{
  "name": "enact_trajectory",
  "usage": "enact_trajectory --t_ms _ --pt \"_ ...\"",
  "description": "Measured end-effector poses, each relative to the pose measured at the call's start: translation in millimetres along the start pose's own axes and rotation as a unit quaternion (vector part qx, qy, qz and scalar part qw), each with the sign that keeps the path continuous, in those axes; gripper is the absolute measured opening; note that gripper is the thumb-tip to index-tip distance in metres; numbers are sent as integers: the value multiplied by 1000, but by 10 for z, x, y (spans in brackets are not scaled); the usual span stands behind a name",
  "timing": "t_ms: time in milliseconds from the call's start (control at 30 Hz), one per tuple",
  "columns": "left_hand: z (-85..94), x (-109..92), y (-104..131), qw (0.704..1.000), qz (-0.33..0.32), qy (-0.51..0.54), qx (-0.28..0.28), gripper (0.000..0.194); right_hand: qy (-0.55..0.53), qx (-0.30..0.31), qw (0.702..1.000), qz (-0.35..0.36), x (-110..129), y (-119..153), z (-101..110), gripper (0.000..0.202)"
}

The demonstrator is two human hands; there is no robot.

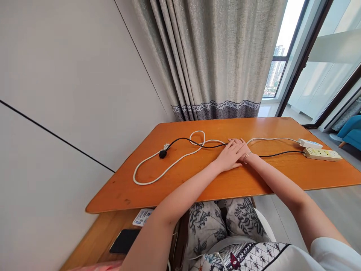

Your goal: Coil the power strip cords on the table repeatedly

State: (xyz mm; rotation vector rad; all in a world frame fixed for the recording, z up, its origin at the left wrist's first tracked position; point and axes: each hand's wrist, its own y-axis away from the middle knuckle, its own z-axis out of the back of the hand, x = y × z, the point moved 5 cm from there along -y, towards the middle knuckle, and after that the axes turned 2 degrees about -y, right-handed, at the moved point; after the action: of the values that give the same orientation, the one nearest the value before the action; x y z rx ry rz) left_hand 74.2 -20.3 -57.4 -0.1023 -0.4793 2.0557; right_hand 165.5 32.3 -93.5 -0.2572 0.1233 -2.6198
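My left hand [229, 156] lies flat with its fingers stretched out, partly overlapping my right hand [243, 149] near the middle of the orange wooden table [208, 184]. Fingers of the right hand show in part and look extended; a thin bracelet [247, 157] circles that wrist. Under or against the hands run a white power cord [169, 171] and a black power cord [194, 142]. To the left, the black plug [163, 154] rests beside a white plug [166, 146]. At the right lie a white power strip [309, 143] and a cream power strip [323, 154].
Beyond the table hangs a grey curtain [217, 56], and a wall [62, 75] borders the left side. On a lower wooden surface [84, 241] are a black phone [124, 241] and a white labelled box [142, 217]. A blue seat [349, 131] stands far right.
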Motion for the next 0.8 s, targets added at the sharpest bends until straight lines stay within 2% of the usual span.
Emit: enact_trajectory --t_ms 100,200,333,433,533,633,800 --pt "24 237 180 998 63 18 4 58 34 35 998 -29 -207 46 82 61" --pt "16 572 298 987 157 -2 28 65 61 67 994 -54 -368 86 142 43" --pt "-89 1009 382 967 232 -30 104 72 81 101 989 -65 -363 80 181 31" --pt "-175 1249 469 954 261 -30 142 68 75 123 987 -76 -297 61 269 28" --pt "-205 1356 556 954 264 -21 143 50 48 121 988 -81 -260 49 466 30" --pt "-183 1349 595 960 249 -9 128 28 6 119 991 -61 -223 25 709 29" --pt "-9 1328 530 963 258 14 70 24 -74 138 988 -18 -85 -78 1123 24"
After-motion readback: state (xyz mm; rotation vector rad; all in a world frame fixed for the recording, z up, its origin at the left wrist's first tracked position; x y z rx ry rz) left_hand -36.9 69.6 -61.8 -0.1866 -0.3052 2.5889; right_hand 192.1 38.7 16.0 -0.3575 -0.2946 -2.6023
